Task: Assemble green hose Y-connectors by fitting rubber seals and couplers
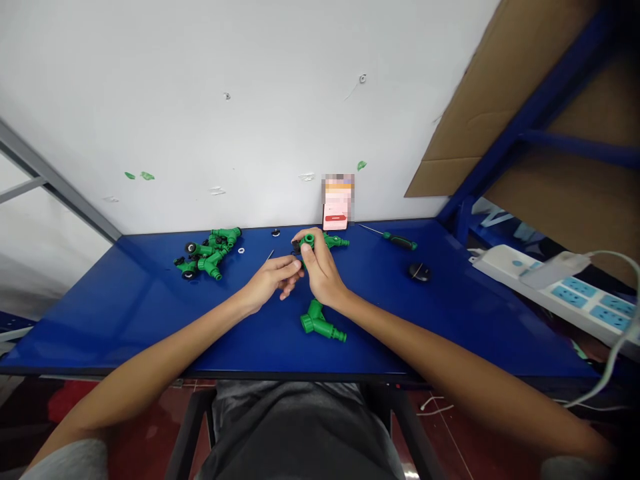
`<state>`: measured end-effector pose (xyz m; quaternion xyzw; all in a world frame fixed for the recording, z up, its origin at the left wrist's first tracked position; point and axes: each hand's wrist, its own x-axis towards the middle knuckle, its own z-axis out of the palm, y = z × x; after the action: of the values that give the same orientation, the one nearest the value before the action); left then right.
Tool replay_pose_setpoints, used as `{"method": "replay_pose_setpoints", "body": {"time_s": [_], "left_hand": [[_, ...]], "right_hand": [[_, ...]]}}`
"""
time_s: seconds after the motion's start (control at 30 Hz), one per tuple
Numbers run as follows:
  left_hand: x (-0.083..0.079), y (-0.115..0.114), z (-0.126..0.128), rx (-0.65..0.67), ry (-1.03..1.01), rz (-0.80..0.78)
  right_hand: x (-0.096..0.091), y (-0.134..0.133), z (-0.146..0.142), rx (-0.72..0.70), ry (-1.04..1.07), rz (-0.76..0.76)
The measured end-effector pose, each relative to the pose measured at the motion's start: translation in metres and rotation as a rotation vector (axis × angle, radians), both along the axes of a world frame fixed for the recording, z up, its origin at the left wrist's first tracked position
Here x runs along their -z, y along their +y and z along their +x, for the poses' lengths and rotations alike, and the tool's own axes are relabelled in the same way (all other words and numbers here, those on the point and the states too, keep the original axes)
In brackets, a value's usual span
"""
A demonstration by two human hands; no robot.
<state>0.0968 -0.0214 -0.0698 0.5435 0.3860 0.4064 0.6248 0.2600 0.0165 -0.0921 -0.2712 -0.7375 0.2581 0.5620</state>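
My right hand is wrapped around a green plastic hose connector, whose round opening shows above the thumb. A black part sits at its left side. Close against it, my left hand pinches thumb and finger together at the connector's lower edge; whatever lies in that pinch is too small to make out. Just beyond my right hand is another green connector piece, partly hidden by the fingers. Nearer to me, a Y-shaped green hose connector lies on the blue table. A thin metal pin lies by my left hand.
Several green connectors with black caps are heaped at the left. A white ring and a small black part lie nearby. A phone leans on the wall. Rightward are a screwdriver, a black round object and a power strip.
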Motion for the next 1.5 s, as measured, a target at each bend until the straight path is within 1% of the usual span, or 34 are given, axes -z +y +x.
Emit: {"method": "replay_pose_setpoints", "body": {"time_s": [0.13, 0.2, 0.27, 0.37, 0.4, 0.47, 0.6, 0.67, 0.73, 0.77, 0.83, 0.9, 0.97, 1.07, 1.23, 1.37, 1.5], "left_hand": [[0.0, 0.002, -0.002, 0.005, 0.039, 0.076], [0.0, 0.002, -0.004, 0.006, 0.11, 0.173], [0.0, 0.002, -0.006, -0.036, 0.284, 0.358], [0.001, 0.0, -0.008, -0.142, 0.575, 0.68], [0.001, 0.0, -0.008, -0.162, 0.64, 0.756], [0.002, -0.001, -0.009, -0.169, 0.708, 0.829], [0.001, 0.001, -0.011, -0.123, 0.722, 0.794], [-0.003, 0.003, -0.015, -0.097, 0.703, 0.758], [-0.008, 0.006, -0.019, -0.098, 0.654, 0.732], [-0.012, 0.006, -0.021, -0.123, 0.623, 0.726], [-0.017, 0.007, -0.026, -0.219, 0.573, 0.733], [-0.021, 0.008, -0.028, -0.292, 0.554, 0.748], [-0.021, 0.007, -0.029, -0.286, 0.558, 0.749], [-0.018, 0.006, -0.028, -0.237, 0.636, 0.78], [-0.017, 0.005, -0.027, -0.248, 0.872, 0.937], [-0.015, 0.006, -0.028, -0.251, 0.931, 0.94], [-0.011, 0.005, -0.028, -0.267, 0.915, 0.916]], "right_hand": [[0.0, -0.002, -0.001, 0.005, -0.001, -0.005], [-0.002, -0.002, -0.001, -0.006, -0.01, 0.003], [-0.002, -0.002, 0.0, -0.014, -0.013, -0.001], [-0.002, -0.002, 0.0, -0.014, 0.011, -0.035], [-0.002, -0.003, 0.0, -0.014, 0.023, -0.05], [-0.002, -0.004, -0.001, -0.013, 0.039, -0.083], [-0.002, -0.004, -0.001, -0.036, 0.046, -0.134], [-0.002, -0.002, -0.001, -0.054, 0.053, -0.155], [-0.003, 0.0, 0.0, -0.065, 0.063, -0.166], [-0.003, 0.001, 0.001, -0.066, 0.066, -0.169], [-0.003, 0.003, 0.002, -0.07, 0.063, -0.178], [-0.002, 0.005, 0.003, -0.071, 0.052, -0.191], [-0.001, 0.005, 0.003, -0.076, 0.03, -0.193], [-0.001, 0.004, 0.001, -0.087, -0.01, -0.168], [-0.004, -0.002, -0.003, -0.104, -0.008, -0.185], [-0.003, -0.005, -0.006, -0.109, 0.013, -0.225], [-0.003, -0.009, -0.007, -0.117, 0.013, -0.199]]}}
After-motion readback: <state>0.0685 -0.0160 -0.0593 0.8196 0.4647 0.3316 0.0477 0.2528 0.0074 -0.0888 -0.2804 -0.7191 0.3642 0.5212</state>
